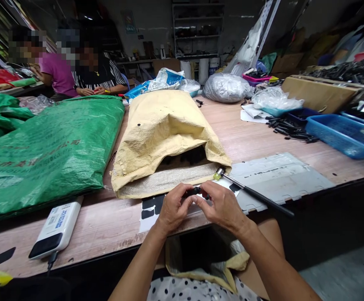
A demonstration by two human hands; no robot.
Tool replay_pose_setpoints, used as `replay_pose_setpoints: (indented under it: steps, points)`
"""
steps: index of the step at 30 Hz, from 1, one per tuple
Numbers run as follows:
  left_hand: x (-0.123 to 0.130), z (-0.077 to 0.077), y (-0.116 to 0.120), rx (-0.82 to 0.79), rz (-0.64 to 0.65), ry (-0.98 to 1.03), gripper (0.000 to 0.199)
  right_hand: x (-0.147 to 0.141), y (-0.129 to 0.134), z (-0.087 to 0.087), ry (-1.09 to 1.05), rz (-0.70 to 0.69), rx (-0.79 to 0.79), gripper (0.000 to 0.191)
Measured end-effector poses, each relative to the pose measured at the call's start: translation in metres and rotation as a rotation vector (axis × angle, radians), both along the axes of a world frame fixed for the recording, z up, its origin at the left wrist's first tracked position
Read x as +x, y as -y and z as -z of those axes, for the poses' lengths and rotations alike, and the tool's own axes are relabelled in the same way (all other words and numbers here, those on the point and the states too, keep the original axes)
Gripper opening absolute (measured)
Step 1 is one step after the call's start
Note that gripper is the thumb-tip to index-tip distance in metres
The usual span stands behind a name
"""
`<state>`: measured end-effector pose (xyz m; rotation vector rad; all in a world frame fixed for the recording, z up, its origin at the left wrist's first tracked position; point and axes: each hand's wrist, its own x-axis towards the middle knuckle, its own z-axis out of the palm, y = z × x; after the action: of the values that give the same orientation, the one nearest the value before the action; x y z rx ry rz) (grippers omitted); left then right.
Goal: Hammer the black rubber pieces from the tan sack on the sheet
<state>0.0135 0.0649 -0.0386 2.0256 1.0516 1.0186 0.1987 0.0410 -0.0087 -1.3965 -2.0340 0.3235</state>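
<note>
My left hand (176,205) and my right hand (218,204) meet over the table's front edge, fingers pinched on a small black part (194,191) between them. Fingers hide much of it, so its exact kind is unclear. Just beyond my hands lies a yellow woven sack (169,125), its mouth facing me with dark items inside. Under my hands is a white sheet bearing black rounded patches (148,214). A small hammer (247,188) with a yellowish head and black handle rests to the right, its head against the sack's corner.
A green sack (50,146) and a white power bank (58,225) with a cable lie to the left. On the right are a grey sheet (288,175), black parts (291,128) and a blue tray (341,131). An open bag sits on my lap. Two people sit across the room.
</note>
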Motion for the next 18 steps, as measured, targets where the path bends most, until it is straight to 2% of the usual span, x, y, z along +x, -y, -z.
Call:
replay_pose_setpoints:
  steps: [3,6,11,18]
  points:
    - [0.0,0.003,-0.001,0.111,0.001,-0.094,0.016,0.001,0.0,0.003,0.061,0.009,-0.001,0.027]
    - [0.0,0.004,-0.002,0.196,-0.006,-0.196,0.014,0.001,0.0,0.007,0.097,0.003,-0.003,0.022]
    - [0.001,0.006,0.0,0.325,0.016,-0.213,0.014,0.001,0.001,0.016,0.098,-0.053,0.02,0.016]
    - [0.001,0.009,-0.001,0.353,0.056,-0.204,0.015,0.003,0.002,0.023,-0.015,-0.096,0.009,0.019]
